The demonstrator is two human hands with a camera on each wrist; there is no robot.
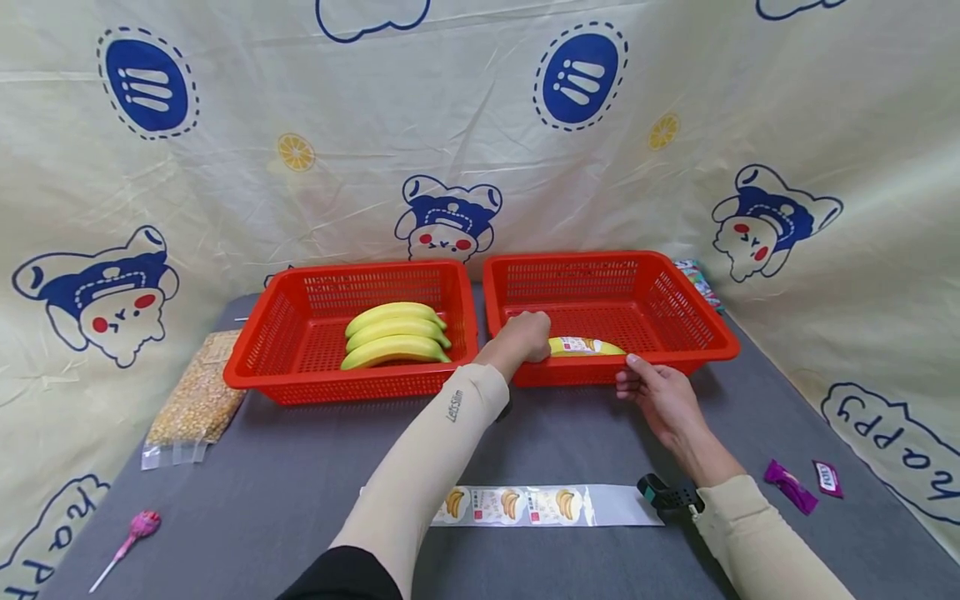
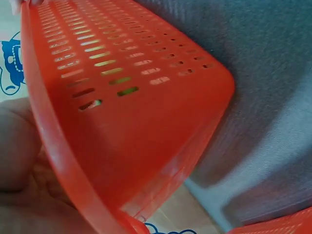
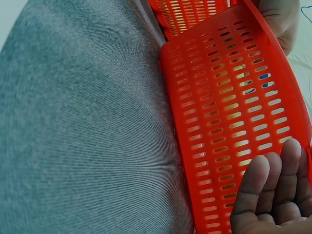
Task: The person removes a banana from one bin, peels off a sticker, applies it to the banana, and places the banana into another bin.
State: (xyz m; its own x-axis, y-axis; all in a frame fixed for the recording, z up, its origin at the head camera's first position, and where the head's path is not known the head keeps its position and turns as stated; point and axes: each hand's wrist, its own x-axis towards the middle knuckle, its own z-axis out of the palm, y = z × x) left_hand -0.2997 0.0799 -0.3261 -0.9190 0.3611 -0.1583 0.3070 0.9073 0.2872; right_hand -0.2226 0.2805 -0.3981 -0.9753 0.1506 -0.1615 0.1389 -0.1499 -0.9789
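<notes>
A yellow banana (image 1: 587, 347) with a printed label lies along the near wall inside the right red basket (image 1: 611, 373). My left hand (image 1: 527, 337) reaches over the near rim and holds the banana's left end, its fingertips hidden in the head view. In the left wrist view, part of the left hand (image 2: 22, 156) shows behind the basket's rim. My right hand (image 1: 663, 398) is at the near rim by the banana's other end, with fingertips touching there. Seen from the right wrist, the loosely bent fingers of the right hand (image 3: 280, 190) hang outside the slotted wall.
The left red basket (image 1: 360, 385) holds several bananas (image 1: 396, 327). A strip of banana labels (image 1: 517, 506) lies in front, partly under my left forearm. Around the table are a bag of corn kernels (image 1: 198, 387), a lollipop (image 1: 142, 525) and purple-wrapped sweets (image 1: 791, 486).
</notes>
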